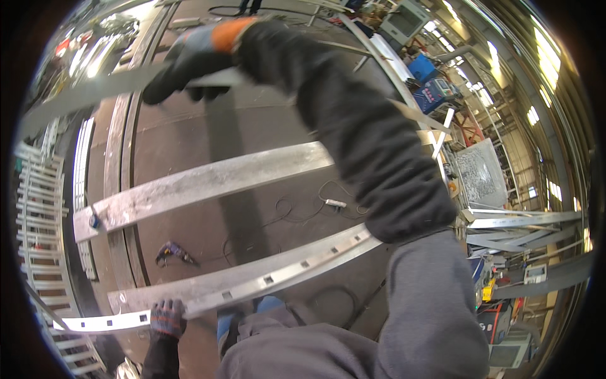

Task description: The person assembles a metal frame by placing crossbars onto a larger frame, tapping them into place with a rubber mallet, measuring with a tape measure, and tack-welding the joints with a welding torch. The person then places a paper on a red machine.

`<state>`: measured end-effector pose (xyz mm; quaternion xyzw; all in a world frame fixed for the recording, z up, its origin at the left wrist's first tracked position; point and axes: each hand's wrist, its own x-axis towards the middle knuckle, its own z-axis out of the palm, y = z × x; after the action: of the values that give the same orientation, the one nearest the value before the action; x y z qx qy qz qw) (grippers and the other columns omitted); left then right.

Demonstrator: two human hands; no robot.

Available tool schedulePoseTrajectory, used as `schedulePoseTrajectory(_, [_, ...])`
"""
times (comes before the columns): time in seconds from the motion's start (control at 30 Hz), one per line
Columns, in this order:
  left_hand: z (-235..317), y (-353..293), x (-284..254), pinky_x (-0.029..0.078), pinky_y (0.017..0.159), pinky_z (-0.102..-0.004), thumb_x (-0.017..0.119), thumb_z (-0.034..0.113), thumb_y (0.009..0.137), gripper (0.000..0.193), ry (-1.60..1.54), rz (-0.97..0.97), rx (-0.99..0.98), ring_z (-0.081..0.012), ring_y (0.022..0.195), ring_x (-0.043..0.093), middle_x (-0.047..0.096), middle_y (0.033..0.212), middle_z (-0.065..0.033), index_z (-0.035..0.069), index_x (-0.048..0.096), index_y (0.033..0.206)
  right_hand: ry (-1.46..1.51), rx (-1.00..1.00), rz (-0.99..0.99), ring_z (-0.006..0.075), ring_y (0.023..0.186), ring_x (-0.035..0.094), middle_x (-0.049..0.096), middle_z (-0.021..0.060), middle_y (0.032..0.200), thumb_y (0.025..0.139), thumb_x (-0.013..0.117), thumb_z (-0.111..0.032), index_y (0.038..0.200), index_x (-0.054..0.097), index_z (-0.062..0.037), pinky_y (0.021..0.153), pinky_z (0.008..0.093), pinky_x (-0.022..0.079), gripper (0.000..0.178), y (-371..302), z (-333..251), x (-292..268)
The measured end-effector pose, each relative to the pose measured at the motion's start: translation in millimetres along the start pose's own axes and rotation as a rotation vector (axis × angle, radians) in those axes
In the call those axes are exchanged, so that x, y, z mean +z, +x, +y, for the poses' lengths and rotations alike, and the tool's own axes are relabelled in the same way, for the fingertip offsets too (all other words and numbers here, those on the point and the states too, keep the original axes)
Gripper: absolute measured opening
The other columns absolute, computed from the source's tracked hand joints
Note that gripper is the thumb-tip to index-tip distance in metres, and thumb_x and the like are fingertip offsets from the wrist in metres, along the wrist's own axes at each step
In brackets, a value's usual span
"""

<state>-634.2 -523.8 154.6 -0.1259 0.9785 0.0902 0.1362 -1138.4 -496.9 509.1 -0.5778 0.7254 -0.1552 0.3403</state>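
Rail with square holes [247,287] lay along the nearest flat beam [202,287], visible holes unfilled, so I judged work there unfinished, my left hand [166,317] clamped on it, though I couldn't tell whether my right hand [186,63] gripped the farthest bar [88,95].

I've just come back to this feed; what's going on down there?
A person has their gloved left hand closed on a long metal bar with square holes. Their right hand, also gloved, reaches far across to a flat grey bar; it is too blurred to tell how firm that grip is. Between the two lies a wide metal beam, and a power drill lies on the floor.
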Motion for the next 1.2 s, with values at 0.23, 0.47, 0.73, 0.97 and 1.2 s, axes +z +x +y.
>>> schedulePoseTrajectory(0.23, [25.7, -12.2, 50.9, 0.049, 0.086, -0.0438, 0.074, 0.032, 0.069, 0.034, -0.163, -0.195, 0.104, -0.0283, 0.097, 0.065, 0.068, 0.098, -0.0073, 0.019, 0.066, 0.099, -0.118, 0.093, 0.035, 0.0187, 0.06, 0.069, 0.072, 0.0095, 0.076, 0.078, 0.081, -0.059, 0.092, 0.069, -0.003, 0.055, 0.0335, 0.056, 0.059, 62.9, 113.7, 77.8])
schedulePoseTrajectory(0.47, [64.1, 21.1, 77.2, 0.054, 0.087, -0.0468, 0.067, 0.045, 0.083, 0.044, -0.219, -0.339, 0.176, -0.0322, 0.103, 0.069, 0.07, 0.11, -0.0141, 0.016, 0.063, 0.116, -0.225, 0.149, 0.269, 0.0318, 0.112, 0.068, 0.073, 0.0138, 0.116, 0.082, 0.074, -0.062, 0.12, 0.072, -0.0104, 0.095, 0.0438, 0.054, 0.064, 128.8, 271.8, 181.6])
schedulePoseTrajectory(0.73, [95.1, 59.0, 101.5, 0.054, 0.091, -0.046, 0.067, 0.033, 0.087, 0.045, -0.427, -0.493, 0.069, -0.0359, 0.11, 0.066, 0.066, 0.12, -0.0156, 0.016, 0.06, 0.128, -0.394, 0.188, 0.181, 0.036, 0.116, 0.063, 0.071, 0.0143, 0.118, 0.089, 0.066, -0.055, 0.119, 0.071, -0.014, 0.097, 0.0444, 0.051, 0.051, 160.9, 327.9, 205.9])
schedulePoseTrajectory(0.97, [139.9, 102.8, 116.8, 0.053, 0.093, -0.0442, 0.055, 0.023, 0.091, 0.036, -0.499, -0.486, 0.013, -0.035, 0.114, 0.065, 0.068, 0.12, -0.016, 0.014, 0.063, 0.124, -0.411, 0.358, 0.178, 0.0352, 0.105, 0.066, 0.073, 0.0128, 0.104, 0.084, 0.077, -0.052, 0.099, 0.07, -0.0128, 0.09, 0.0453, 0.052, 0.042, 190.3, 380.1, 240.1])
schedulePoseTrajectory(1.2, [155.7, 122.9, 162.6, 0.053, 0.091, -0.0441, 0.058, 0.022, 0.086, 0.028, -0.461, -0.439, -0.03, -0.034, 0.107, 0.067, 0.071, 0.109, -0.0131, 0.011, 0.069, 0.109, -0.451, 0.498, 0.181, 0.034, 0.107, 0.068, 0.073, 0.0136, 0.107, 0.087, 0.075, -0.041, 0.108, 0.069, -0.0109, 0.089, 0.0463, 0.054, 0.037, 202.8, 424.8, 291.2])
